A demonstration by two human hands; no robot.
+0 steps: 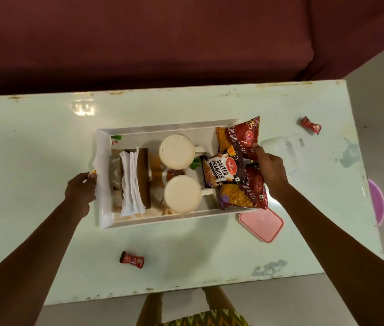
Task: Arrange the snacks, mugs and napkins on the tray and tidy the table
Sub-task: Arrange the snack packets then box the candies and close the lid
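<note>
A white rectangular tray (162, 128) sits mid-table. In it stand a brown holder with white napkins (131, 182), two white mugs (177, 150) (182, 194) and three snack packets: a salted peanuts pack (219, 171) and two red-and-yellow sev packs (240, 135) (242, 198). My left hand (81, 190) grips the tray's left rim. My right hand (272, 171) rests on the snack packets at the tray's right end, fingers curled onto them.
A pink lid (262, 224) lies under the tray's near right corner. A clear container (285, 149) sits right of the tray. Two red candy wrappers (131, 260) (310, 124) lie on the pale table (33, 142). Maroon sofa beyond; purple object (377, 201) at right.
</note>
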